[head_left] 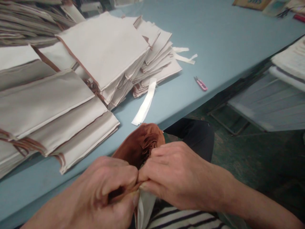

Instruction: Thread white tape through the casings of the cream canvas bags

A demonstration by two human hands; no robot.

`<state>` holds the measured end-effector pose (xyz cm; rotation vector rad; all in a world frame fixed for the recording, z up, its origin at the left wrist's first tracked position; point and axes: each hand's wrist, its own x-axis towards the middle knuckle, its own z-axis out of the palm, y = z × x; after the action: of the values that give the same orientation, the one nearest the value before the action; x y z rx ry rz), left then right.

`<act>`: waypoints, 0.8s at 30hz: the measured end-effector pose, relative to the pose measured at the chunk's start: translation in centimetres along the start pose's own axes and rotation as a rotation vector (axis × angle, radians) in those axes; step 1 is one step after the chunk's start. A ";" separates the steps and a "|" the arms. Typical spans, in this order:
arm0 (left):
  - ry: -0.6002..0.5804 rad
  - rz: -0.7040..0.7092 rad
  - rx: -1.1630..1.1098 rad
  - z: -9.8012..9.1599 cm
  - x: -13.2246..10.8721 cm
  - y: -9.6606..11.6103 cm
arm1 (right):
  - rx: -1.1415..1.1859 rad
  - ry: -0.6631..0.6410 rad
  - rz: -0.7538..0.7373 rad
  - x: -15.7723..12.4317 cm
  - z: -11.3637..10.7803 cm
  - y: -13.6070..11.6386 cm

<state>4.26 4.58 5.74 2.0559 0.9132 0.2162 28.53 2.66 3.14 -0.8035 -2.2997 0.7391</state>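
Pale-blue worktable (214, 41) carries stacked cream fabric pieces (102, 47), a loose white strip (145, 103) and pink thread snips (201, 84). Below its near edge, left hand (102, 194) and right hand (176, 178) both pinch a brown fabric bundle (135, 146), thumbs touching.

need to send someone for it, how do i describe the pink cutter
On the light blue table, look right of the cream fabric stack, near the front edge. The pink cutter lies alone there, small and bright beside plain white strips.
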 end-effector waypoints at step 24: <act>0.208 0.057 -0.229 0.5 2.6 0.2 | 0.680 -0.181 0.388 4.3 -2.0 4.9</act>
<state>6.45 5.96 5.13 1.8718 0.9088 0.5487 28.84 9.45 2.76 -0.8731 -1.8373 1.7036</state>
